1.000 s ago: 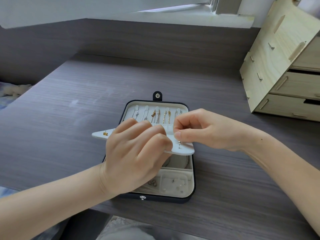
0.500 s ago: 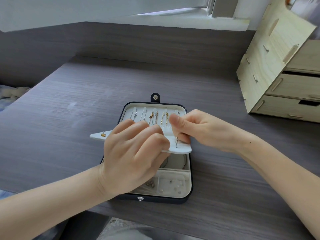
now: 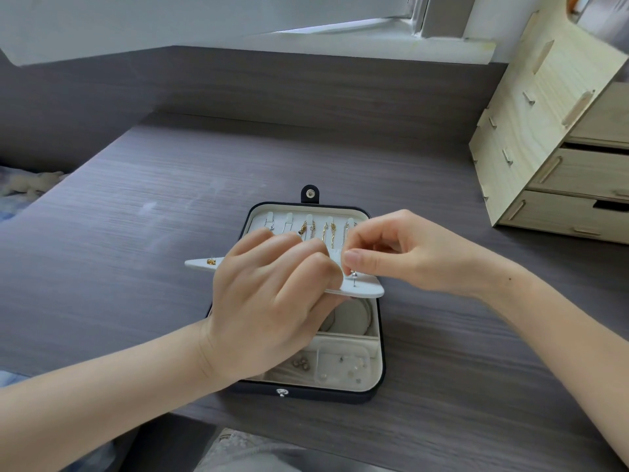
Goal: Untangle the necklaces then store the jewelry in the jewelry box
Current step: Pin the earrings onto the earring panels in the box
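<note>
The jewelry box [image 3: 382, 335] lies open on the grey desk [image 3: 136, 233]. The necklaces [image 3: 323, 229] are hung in a row on the hooks of its lid, so the untangling seems to be finished. The white earring panel [image 3: 369, 290] is held raised over the lower compartments by the left hand [image 3: 269, 301], whose fingers are curled over its upper side and grip it. A small silver stud earring [image 3: 354, 276] is pinched between thumb and forefinger of the right hand [image 3: 408, 253], just at the right end of the panel — its post appears to be entering a hole there. A gold earring [image 3: 211, 261] is already seated at the left end. For this step the panel should be held steady, and the post should be pushed in straight, not at an angle — otherwise it may bend, or the stud may slip down into the compartments below.
</note>
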The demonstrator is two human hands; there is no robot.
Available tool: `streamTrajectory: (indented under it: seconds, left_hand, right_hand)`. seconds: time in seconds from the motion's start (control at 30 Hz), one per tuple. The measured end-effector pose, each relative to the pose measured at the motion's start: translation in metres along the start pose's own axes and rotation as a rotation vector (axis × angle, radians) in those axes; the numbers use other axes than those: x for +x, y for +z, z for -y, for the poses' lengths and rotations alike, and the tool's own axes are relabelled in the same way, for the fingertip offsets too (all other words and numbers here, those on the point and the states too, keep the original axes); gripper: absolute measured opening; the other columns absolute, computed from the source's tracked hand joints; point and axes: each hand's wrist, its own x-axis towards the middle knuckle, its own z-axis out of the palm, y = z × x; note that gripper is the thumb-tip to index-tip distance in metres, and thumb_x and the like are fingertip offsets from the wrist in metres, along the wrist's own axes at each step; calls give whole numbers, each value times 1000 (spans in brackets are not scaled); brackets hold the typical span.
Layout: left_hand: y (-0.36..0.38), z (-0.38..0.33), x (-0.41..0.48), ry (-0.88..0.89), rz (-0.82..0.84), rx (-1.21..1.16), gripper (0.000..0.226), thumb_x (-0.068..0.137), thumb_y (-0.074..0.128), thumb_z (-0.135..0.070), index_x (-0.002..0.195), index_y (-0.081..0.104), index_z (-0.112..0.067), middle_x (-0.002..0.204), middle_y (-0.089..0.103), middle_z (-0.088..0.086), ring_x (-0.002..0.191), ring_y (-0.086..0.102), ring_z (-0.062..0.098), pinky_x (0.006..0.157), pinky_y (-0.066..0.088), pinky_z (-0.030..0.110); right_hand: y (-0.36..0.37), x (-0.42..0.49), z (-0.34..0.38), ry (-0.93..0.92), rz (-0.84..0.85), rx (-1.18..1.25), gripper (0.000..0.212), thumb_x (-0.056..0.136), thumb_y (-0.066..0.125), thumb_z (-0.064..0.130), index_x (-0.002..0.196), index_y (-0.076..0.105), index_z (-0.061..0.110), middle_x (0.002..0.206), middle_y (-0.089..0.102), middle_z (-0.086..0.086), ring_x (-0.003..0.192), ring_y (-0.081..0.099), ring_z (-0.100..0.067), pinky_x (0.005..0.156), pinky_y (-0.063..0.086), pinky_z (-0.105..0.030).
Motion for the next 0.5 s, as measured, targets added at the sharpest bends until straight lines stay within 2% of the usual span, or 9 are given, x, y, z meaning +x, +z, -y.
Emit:
streamTrajectory:
  seconds: [0.1,0.23,0.3,0.37,0.43,0.5]
  left_hand:
    - [0,1,1,-3,11,10,33,77,75,-23,77,43,-15,60,59,1,51,47,21,54,29,29]
    - [1,2,2,-3,19,14,37,73,78,-24,77,43,-14,58,56,1,48,47,22,53,29,31]
    - [1,3,3,-13,12,8,35,75,77,-25,76,43,-15,58,57,1,48,48,22,52,30,32]
    - [1,3,4,-21,5,5,35,77,76,-26,76,43,-15,59,58,2,49,50,23,52,30,32]
    - [2,4,6,-19,6,10,36,76,77,-28,77,43,-15,60,59,2,51,52,23,52,30,32]
    - [3,4,6,-20,5,10,38,75,78,-29,77,43,-16,60,59,1,51,52,22,53,31,32]
  right_hand:
    - [-1,1,-3,2,-14,-4,21,85,59,35,72,66,19,68,55,-14,62,44,-25,58,36,-40]
    - [3,4,-4,-19,-47,-14,42,83,59,42,62,57,6,57,42,-4,53,35,-13,51,29,-24]
    - [5,5,-4,-37,-75,29,54,86,53,56,56,52,12,56,38,-13,53,32,-24,52,29,-31]
    - [3,4,-5,-32,-103,83,60,83,45,66,59,58,13,59,41,-17,58,35,-29,58,30,-37]
    - [-1,2,-4,-21,-84,106,46,85,53,57,69,65,16,65,47,-14,63,40,-26,63,34,-37]
    - [-3,1,-4,-21,-42,108,17,83,63,31,73,66,18,67,54,-4,64,46,-19,61,39,-29]
